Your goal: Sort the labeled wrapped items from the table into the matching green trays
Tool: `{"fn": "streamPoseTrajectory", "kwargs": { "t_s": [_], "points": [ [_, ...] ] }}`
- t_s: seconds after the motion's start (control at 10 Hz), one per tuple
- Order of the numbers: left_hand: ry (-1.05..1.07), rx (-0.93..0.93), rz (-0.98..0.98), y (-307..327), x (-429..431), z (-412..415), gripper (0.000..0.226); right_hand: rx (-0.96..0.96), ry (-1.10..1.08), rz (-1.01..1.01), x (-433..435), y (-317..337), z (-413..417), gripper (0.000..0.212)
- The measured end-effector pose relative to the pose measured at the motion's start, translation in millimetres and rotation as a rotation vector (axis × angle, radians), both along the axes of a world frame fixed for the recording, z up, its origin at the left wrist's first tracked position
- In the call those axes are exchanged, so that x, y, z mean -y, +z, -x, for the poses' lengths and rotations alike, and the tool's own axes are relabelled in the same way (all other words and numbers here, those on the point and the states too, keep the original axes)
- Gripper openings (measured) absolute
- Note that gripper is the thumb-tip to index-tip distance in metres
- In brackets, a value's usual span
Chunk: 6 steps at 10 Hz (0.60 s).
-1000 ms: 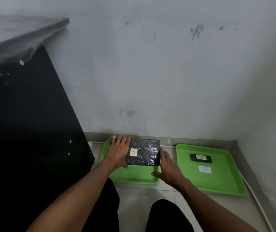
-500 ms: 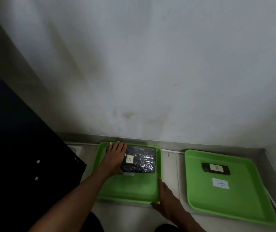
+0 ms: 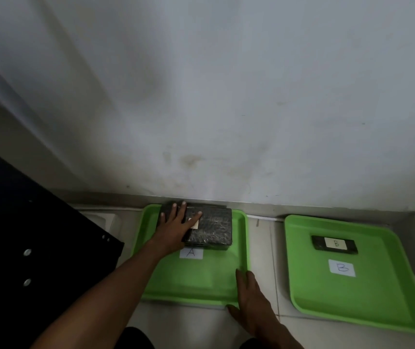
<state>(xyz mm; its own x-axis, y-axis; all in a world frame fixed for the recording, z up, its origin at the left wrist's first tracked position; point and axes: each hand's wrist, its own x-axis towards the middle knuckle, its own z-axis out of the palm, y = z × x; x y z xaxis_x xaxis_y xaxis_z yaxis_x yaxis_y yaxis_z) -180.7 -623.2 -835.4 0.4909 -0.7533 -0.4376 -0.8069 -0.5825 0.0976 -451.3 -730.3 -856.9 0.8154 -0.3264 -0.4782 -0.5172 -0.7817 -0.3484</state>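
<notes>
Below, two green trays lie side by side on the tiled floor (image 3: 264, 238) at the foot of a white wall (image 3: 226, 96). Left tray (image 3: 196, 280): a white paper label (image 3: 191, 253) marked "A" lies on its base, and a large black wrapped item (image 3: 211, 227) rests flat across its far end, just beyond that label. Left hand (image 3: 176, 227): spread open, palm down, pressed flat on the left part of the wrapped item, its fingers partly covering the item's own small tag, so the letter cannot be read. Right hand (image 3: 251, 301): open, fingers resting on the near right corner of the left tray, closed on nothing. Right tray (image 3: 352, 298): set apart from the left tray by a strip of bare floor, it holds a white label (image 3: 342, 268) marked "B" and, beyond it, a small black item (image 3: 334, 244) tagged "B". A dark panel (image 3: 25, 235) stands at far left.
</notes>
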Motion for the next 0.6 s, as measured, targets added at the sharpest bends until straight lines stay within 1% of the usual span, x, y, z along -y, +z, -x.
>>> {"fn": "streamPoseTrajectory", "kwargs": {
  "t_s": [0.2, 0.3, 0.4, 0.5, 0.6],
  "points": [
    [0.07, 0.033, 0.047, -2, 0, 11, 0.087, 0.0, 0.01, 0.016, 0, 0, 3, 0.088],
    [0.065, 0.025, 0.028, 1, 0, 10, 0.099, 0.006, 0.034, 0.037, -3, 2, 4, 0.087],
    [0.049, 0.044, -0.002, 10, -7, 9, 0.117, -0.009, 0.021, 0.037, -4, 12, 3, 0.085],
    [0.086, 0.038, 0.015, 20, -18, 12, 0.115, 0.014, 0.008, 0.046, -4, 25, 0, 0.085],
    [0.093, 0.044, 0.057, 46, -29, 23, 0.111, 0.045, -0.007, 0.058, -9, 50, -4, 0.083]
  ]
}}
